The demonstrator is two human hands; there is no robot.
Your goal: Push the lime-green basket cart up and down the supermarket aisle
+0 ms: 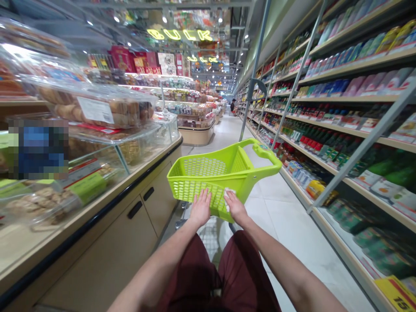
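A lime-green plastic shopping cart (238,190) stands in front of my knees, its handle (266,158) pointing to the right. The basket has a lattice of holes, and nothing shows inside the part I can see. My left hand (201,207) lies with fingers stretched out against the near side of the basket. To its right, my right hand (235,207) presses a crumpled white tissue (227,200) to the same side wall. The tissue sits under the fingers and is partly covered by them.
A wooden display counter (143,190) with clear boxes of baked goods (97,106) runs along the left. Tall shelves (344,117) of bottles and cans line the right, with a slanting metal post (367,147). The tiled aisle (224,125) leads back to a distant person (232,105).
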